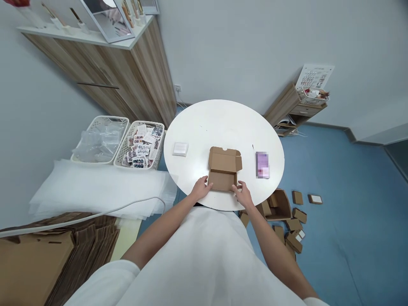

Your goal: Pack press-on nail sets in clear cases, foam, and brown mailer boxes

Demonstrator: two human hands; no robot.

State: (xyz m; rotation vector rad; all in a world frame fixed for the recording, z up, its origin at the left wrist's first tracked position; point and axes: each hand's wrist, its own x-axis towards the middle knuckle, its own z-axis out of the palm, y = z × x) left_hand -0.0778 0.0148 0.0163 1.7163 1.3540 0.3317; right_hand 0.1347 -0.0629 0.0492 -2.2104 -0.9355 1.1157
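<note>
A small brown cardboard box (222, 180) lies on the round white table (219, 123) with its lid folded back and nothing visible inside. My left hand (201, 188) grips its near left corner, thumb over the wall and fingers outside. At the near right corner my right hand (242, 194) holds the box the same way. Left of the box sits a small stack of whitish, clear-looking packets (180, 149). On the right side of the table lies a purple and pink item (262, 165), blurred out.
Baskets of clear bags (103, 140) and printed cards (142, 146) stand at left. White sheets (105, 182) and flat cardboard (35, 263) lie nearer. Small closed boxes (298, 214) and a larger carton (282, 204) are on the floor at right.
</note>
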